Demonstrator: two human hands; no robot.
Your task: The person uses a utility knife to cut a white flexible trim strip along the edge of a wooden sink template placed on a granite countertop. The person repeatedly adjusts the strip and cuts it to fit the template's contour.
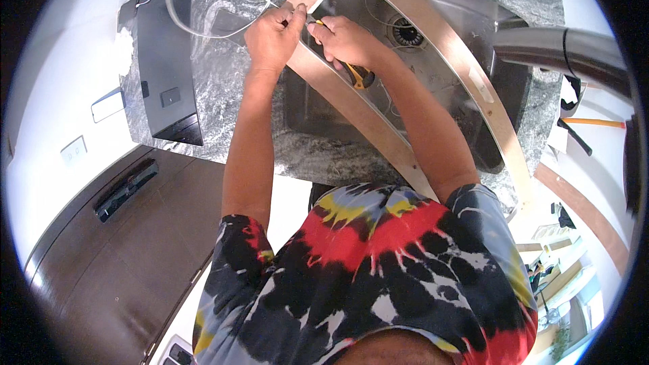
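The right grip [345,39] covers the middle of the yellow-and-black tool [362,77], and its tip is too small to tell. What the left grip [276,37] encloses is hidden. The wooden frame [341,98] runs past the upper edge, 1 lower end lost behind the shirt [378,250]. The white strip [193,30] also leaves there. Background objects [539,277] at lower right blur.

The head-worn camera (a wide fisheye) looks down from close above.
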